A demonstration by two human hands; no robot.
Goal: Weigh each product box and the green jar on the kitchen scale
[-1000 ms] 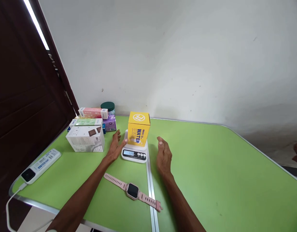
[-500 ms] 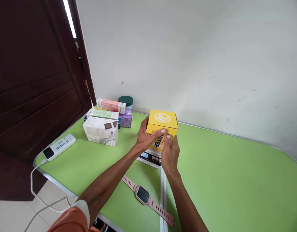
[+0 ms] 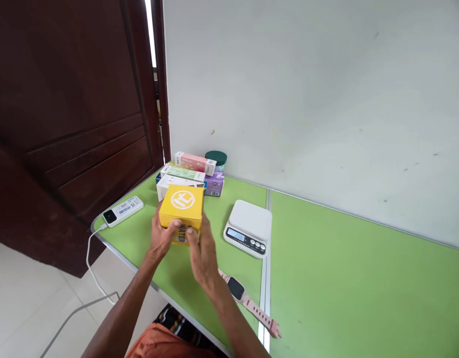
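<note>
Between my two hands is a yellow box (image 3: pixel 182 203) with a white round logo on top and dark lettering on its near side. My left hand (image 3: pixel 162 237) grips its left side, thumb on the front face. On the right side my right hand (image 3: pixel 203 251) closes round it, thumb also on the front. The box is held above the table, in front of a white box (image 3: pixel 165 186) that it partly hides. To the right sits a white digital kitchen scale (image 3: pixel 250 219), its platform bare and its display lit.
A pink smartwatch (image 3: pixel 236 288) lies near the front edge, partly behind my right forearm. Stacked cartons, including a pink box (image 3: pixel 195 163) and a purple box (image 3: pixel 215 185), stand at the back beside a green-lidded jar (image 3: pixel 216 158). A white power bank (image 3: pixel 125 211) with a cable lies left.
Both hands have lifted the yellow box off the scale and carried it left, towards the white box. The scale is now uncovered. The view has swung somewhat left.
</note>
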